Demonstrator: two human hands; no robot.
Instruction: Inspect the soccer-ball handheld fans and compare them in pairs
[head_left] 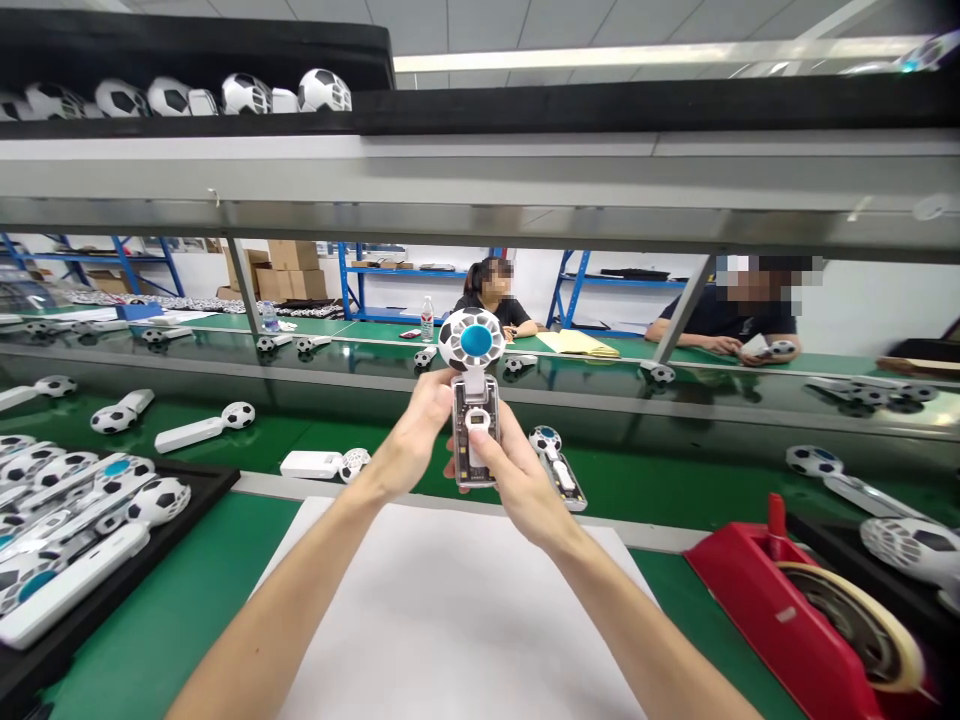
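I hold a small handheld fan [474,400] upright in front of me, above a white sheet [450,610]. It has a round white head with a blue hub and a clear handle with a white insert. My left hand [411,432] wraps the handle from the left side. My right hand [517,478] grips it from the lower right, thumb pressed on the white part of the handle. Another fan of the same kind [556,462] lies on the green belt just behind my right hand.
A black tray [82,540] of several football-patterned fans sits at the left. A red tape dispenser [810,610] stands at the right front, more fans behind it. Loose fans lie along the green conveyor [300,430]. Two people sit across the bench; a shelf overhead holds more fans.
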